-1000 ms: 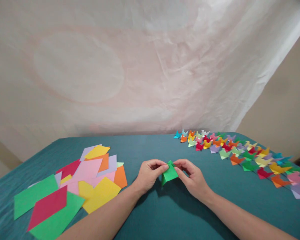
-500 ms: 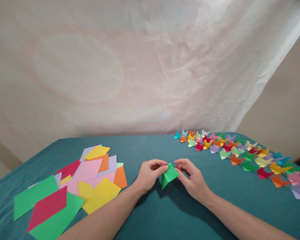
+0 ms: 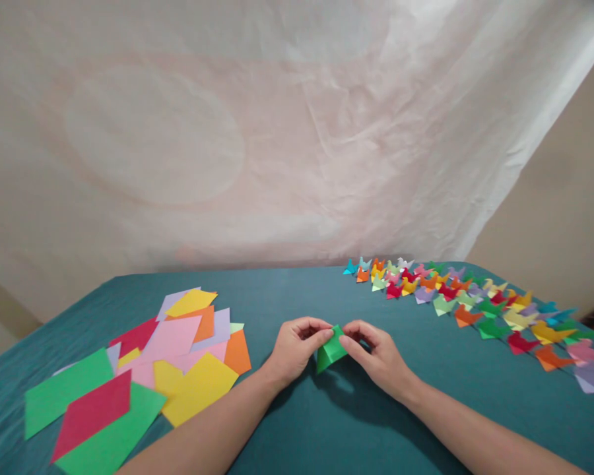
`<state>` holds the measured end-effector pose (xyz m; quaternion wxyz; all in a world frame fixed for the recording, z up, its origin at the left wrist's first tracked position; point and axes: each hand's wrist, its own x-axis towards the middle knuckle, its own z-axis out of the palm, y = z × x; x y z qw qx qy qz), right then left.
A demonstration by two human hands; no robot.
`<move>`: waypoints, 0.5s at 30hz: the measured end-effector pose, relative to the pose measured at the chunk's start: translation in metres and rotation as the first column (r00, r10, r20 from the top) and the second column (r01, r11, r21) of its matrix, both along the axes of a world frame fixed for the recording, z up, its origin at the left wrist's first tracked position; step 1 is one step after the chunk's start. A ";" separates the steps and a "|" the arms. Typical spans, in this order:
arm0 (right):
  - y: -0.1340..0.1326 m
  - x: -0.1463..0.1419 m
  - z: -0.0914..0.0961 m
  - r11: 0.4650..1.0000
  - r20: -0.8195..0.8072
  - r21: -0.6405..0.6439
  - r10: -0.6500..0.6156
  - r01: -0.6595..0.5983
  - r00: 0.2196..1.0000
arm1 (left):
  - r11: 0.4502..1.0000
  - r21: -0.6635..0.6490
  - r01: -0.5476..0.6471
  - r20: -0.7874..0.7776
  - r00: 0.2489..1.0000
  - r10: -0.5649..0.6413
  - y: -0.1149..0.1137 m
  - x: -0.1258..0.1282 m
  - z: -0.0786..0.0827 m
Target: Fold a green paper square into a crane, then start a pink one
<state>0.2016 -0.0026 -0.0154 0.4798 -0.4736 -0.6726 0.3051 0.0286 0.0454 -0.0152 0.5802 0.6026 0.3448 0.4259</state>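
A small folded green paper (image 3: 330,351) is held just above the teal tablecloth (image 3: 327,422) near the middle of the table. My left hand (image 3: 297,346) pinches its left side with thumb and fingers. My right hand (image 3: 376,353) pinches its upper right edge, fingers curled in. The two hands nearly touch over the paper's top point.
A loose pile of flat coloured paper squares (image 3: 143,369) lies at the left. Several small folded paper figures (image 3: 475,303) stand in rows along the right side toward the far edge. A wrinkled white sheet (image 3: 257,132) hangs behind the table.
My right hand has closed in leftward on the green paper. The paper looks narrower and more folded together than before.
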 end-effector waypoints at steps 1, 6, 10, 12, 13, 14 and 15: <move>0.000 -0.001 0.001 1.000 0.018 0.011 -0.003 0.002 1.000 | 1.000 0.011 0.007 -0.008 1.000 -0.007 0.000 0.000 -0.001; 0.001 -0.001 0.002 0.999 0.065 0.035 -0.019 0.016 0.998 | 0.998 0.046 0.030 -0.043 0.999 -0.028 -0.002 0.000 -0.001; 0.000 -0.001 0.001 0.999 0.081 0.038 -0.023 0.020 0.996 | 0.995 0.080 0.061 -0.083 0.995 -0.055 -0.003 0.000 0.000; -0.001 -0.001 0.000 0.999 0.090 0.038 -0.022 0.019 0.996 | 0.991 0.112 0.076 -0.108 0.992 -0.064 -0.003 0.000 0.001; -0.001 -0.001 -0.001 0.999 0.093 0.040 -0.023 0.019 0.995 | 0.988 0.129 0.081 -0.119 0.991 -0.066 -0.003 0.000 0.002; -0.001 0.000 -0.001 0.999 0.096 0.042 -0.021 0.017 0.995 | 0.986 0.143 0.086 -0.129 0.989 -0.068 -0.003 0.000 0.002; -0.001 0.000 -0.001 0.999 0.096 0.047 -0.017 0.012 0.995 | 0.983 0.158 0.090 -0.139 0.988 -0.068 -0.003 -0.001 0.002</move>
